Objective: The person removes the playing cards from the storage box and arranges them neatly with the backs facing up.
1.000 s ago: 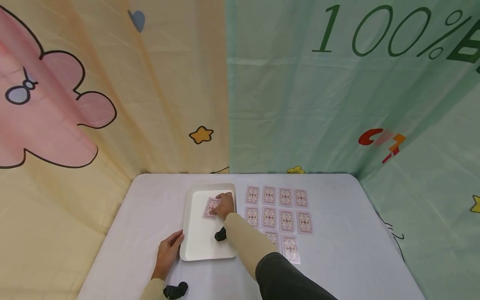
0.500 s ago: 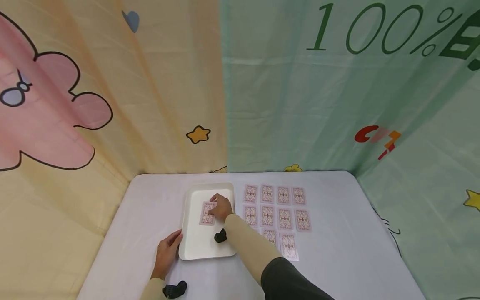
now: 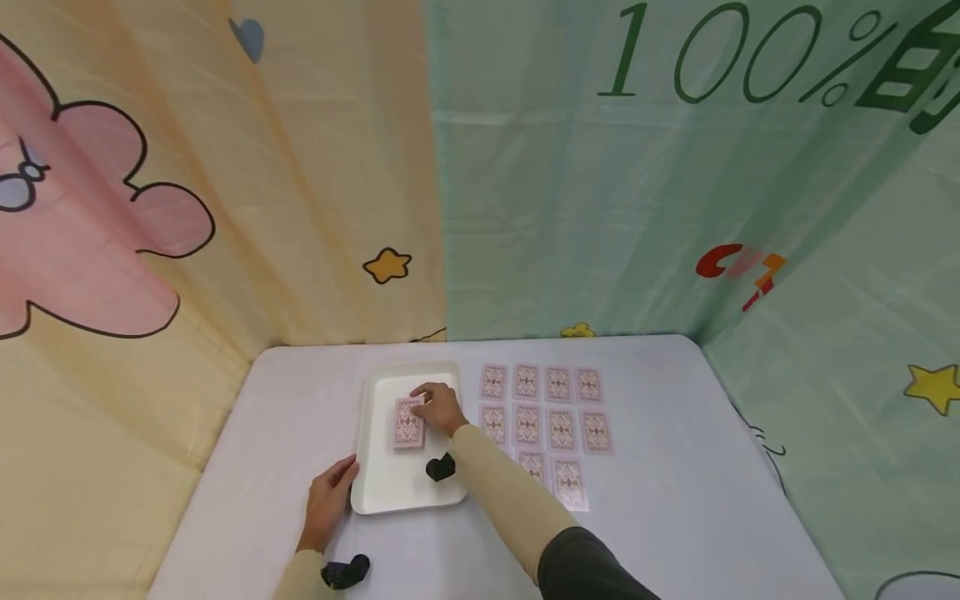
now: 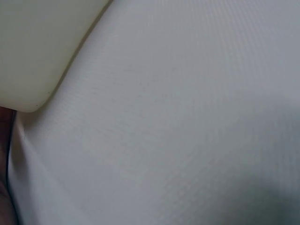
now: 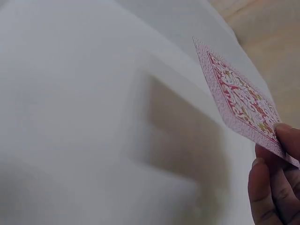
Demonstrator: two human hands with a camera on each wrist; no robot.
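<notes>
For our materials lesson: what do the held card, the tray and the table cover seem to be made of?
Card: probably coated paper; thin, stiff, printed pattern, pinched by the right hand.
Tray: likely plastic; smooth matt off-white, rounded rim.
Table cover: seemingly woven fabric; fine weave texture, soft creases.

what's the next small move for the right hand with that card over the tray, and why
Probably lower the card flat onto the tray floor and let go. The right hand pinches it by one edge, and the right wrist view shows it tilted above the tray with a shadow beneath. The left hand rests at the tray's near corner, steadying it.
</notes>
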